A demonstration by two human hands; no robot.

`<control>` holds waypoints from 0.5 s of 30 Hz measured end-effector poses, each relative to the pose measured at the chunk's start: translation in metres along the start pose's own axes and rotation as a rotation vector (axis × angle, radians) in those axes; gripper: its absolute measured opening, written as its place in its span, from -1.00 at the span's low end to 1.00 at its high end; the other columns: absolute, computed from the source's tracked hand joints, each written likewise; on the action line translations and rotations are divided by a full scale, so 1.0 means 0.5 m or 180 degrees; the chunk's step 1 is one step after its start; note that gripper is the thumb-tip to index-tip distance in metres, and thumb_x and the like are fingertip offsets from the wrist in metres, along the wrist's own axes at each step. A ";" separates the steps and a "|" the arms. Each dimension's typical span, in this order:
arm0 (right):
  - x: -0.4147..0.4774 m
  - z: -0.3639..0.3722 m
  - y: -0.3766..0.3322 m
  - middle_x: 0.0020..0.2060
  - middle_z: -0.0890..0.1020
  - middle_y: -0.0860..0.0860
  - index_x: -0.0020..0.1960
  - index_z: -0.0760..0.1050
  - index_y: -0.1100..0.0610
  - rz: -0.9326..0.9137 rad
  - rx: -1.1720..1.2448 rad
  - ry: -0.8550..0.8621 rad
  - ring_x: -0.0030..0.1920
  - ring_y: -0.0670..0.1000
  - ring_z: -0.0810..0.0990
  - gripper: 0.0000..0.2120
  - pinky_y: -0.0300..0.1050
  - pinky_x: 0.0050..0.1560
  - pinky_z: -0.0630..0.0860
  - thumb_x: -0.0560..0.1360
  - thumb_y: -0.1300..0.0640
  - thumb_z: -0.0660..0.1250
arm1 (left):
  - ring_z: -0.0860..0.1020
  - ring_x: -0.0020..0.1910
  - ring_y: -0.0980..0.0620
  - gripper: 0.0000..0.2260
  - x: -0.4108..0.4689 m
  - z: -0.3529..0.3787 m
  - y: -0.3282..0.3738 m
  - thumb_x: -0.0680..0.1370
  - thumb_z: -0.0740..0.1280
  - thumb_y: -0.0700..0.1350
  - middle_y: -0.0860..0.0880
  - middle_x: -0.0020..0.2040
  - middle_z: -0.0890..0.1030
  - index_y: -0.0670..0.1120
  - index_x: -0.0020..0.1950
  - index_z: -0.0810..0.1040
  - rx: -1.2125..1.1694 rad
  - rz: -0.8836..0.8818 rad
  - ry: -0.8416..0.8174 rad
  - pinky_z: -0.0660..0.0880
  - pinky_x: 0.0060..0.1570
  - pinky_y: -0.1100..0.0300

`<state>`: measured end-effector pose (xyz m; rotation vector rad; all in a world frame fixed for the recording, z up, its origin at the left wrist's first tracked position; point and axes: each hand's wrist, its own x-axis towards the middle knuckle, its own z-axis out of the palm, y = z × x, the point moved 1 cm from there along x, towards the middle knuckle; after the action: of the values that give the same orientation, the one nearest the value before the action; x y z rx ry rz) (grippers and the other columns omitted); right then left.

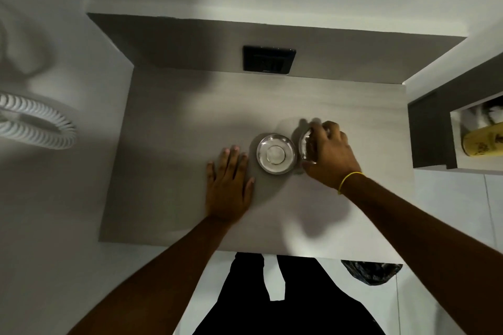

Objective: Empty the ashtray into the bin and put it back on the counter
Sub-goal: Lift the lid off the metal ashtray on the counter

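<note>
A round shiny metal ashtray base [276, 153] with a raised disc in its middle sits on the grey counter [174, 122]. Just right of it, my right hand [330, 153] grips a second round metal piece [307, 148], the ashtray's lid or top part, tilted on edge and touching the counter. My left hand [228, 185] lies flat, palm down, fingers spread, on the counter just left of the base and holds nothing. A bin lined with a black bag [371, 271] stands on the floor below the counter's front right edge.
A black socket panel [269, 59] is set in the back wall of the counter. At the right, a dark shelf box [430, 133] holds a yellow container [483, 143]. A white coiled hose [35, 128] hangs at the left. My dark trousers show below the counter's front edge.
</note>
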<state>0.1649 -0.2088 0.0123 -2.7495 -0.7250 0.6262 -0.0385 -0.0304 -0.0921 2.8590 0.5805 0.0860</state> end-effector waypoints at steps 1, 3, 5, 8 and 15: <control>-0.001 0.003 0.015 0.47 0.32 0.22 0.58 0.21 0.07 0.0112 0.0003 -0.0002 0.39 0.40 0.41 -0.05 0.32 0.31 0.54 0.31 0.02 0.58 | 0.27 0.78 -0.23 -0.40 -0.001 0.000 0.001 0.75 0.16 0.16 -0.18 0.77 0.35 -0.10 0.73 0.45 0.0008 0.0005 0.0015 0.22 0.65 -0.39; -0.004 0.014 0.033 0.49 0.32 0.21 0.60 0.20 0.08 0.0168 -0.0049 0.0017 0.42 0.39 0.38 -0.05 0.33 0.29 0.53 0.33 0.02 0.56 | 0.27 0.78 -0.24 -0.41 -0.001 -0.001 0.000 0.75 0.16 0.16 -0.18 0.77 0.35 -0.10 0.72 0.46 0.0029 0.0002 0.0023 0.23 0.65 -0.40; -0.008 0.027 0.045 0.51 0.32 0.17 0.61 0.19 0.06 0.0116 -0.0165 0.0098 0.46 0.33 0.36 -0.05 0.31 0.27 0.54 0.33 -0.03 0.56 | 0.29 0.77 -0.24 -0.41 0.000 -0.001 0.001 0.74 0.17 0.15 -0.18 0.77 0.36 -0.11 0.71 0.47 0.0005 -0.0001 0.0026 0.24 0.64 -0.40; -0.011 0.043 0.052 0.51 0.33 0.14 0.62 0.19 0.07 0.0106 -0.0268 0.0169 0.47 0.28 0.34 -0.05 0.30 0.26 0.53 0.35 -0.08 0.54 | 0.30 0.76 -0.25 -0.40 -0.001 -0.001 0.002 0.74 0.17 0.15 -0.19 0.76 0.36 -0.13 0.71 0.46 -0.0008 -0.0018 0.0045 0.24 0.64 -0.42; -0.012 0.057 0.039 0.53 0.36 0.13 0.60 0.24 0.05 0.0095 -0.0302 0.0432 0.53 0.26 0.31 -0.17 0.32 0.37 0.42 0.41 -0.13 0.42 | 0.27 0.78 -0.24 -0.39 -0.001 0.003 0.001 0.75 0.14 0.16 -0.19 0.77 0.35 -0.12 0.73 0.44 0.0018 -0.0024 -0.0035 0.22 0.66 -0.44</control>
<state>0.1554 -0.2253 -0.0170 -2.8608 -0.7010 0.4159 -0.0386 -0.0314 -0.0935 2.8607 0.5903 0.0675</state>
